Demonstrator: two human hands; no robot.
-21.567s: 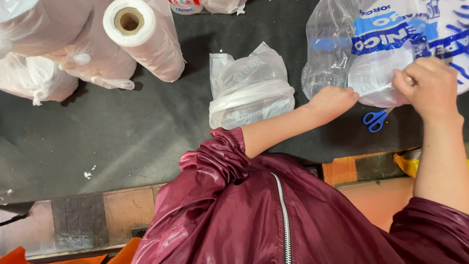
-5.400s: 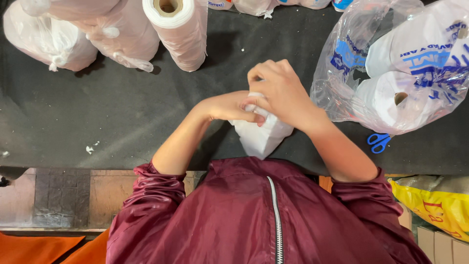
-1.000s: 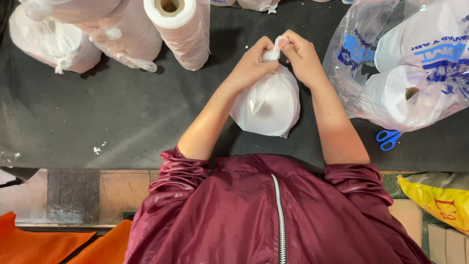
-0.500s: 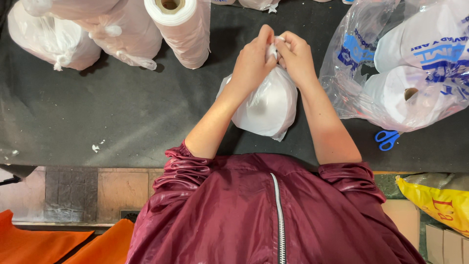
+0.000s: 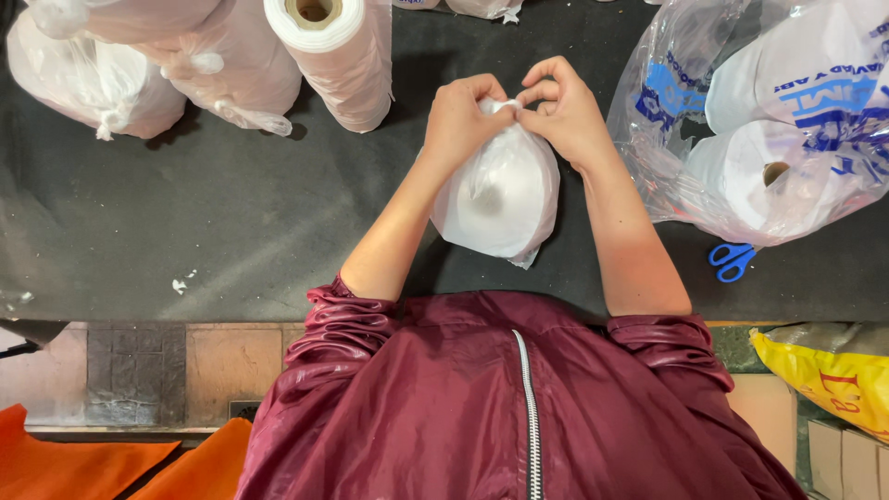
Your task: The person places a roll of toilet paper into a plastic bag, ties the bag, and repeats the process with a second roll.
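Your left hand (image 5: pixel 460 116) and right hand (image 5: pixel 567 113) both pinch the gathered neck of the small white plastic bag (image 5: pixel 500 194), each grip closed on it; the bag rests on the dark counter (image 5: pixel 231 231) just before you; you look mid-knot; the next move calls for a firm, even pull; blue scissors (image 5: pixel 732 260) lie near.

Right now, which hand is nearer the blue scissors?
Right. The right hand pinches the small white bag's top, up-left of the blue scissors; the left hand grips that top, farther left.
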